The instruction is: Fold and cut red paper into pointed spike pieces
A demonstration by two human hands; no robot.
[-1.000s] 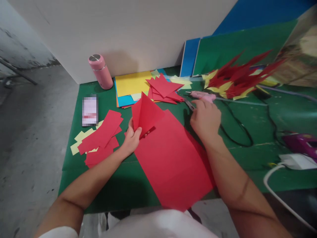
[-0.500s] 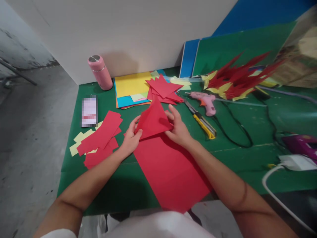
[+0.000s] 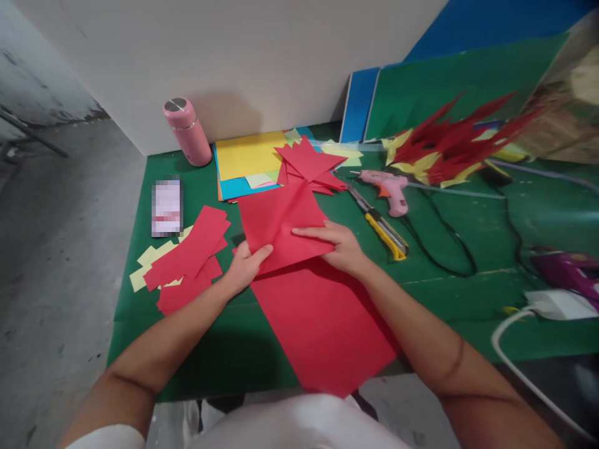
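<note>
A large red sheet (image 3: pixel 322 324) lies beneath the grip. The left hand (image 3: pixel 244 265) pinches a creased red paper (image 3: pixel 276 215) at near left, thumb on top; the right hand (image 3: pixel 344 248) lays a finger across its right side, any pinch hidden. Right of the grip lies a cutter (image 3: pixel 381 227).

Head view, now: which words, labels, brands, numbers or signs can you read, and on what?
No text can be read.
Phone: screen pixelated, unreadable.
Bottle: small mark near the base, too small to read.
Glue gun: no legible lettering.
Held red sheet: no writing shows.
</note>
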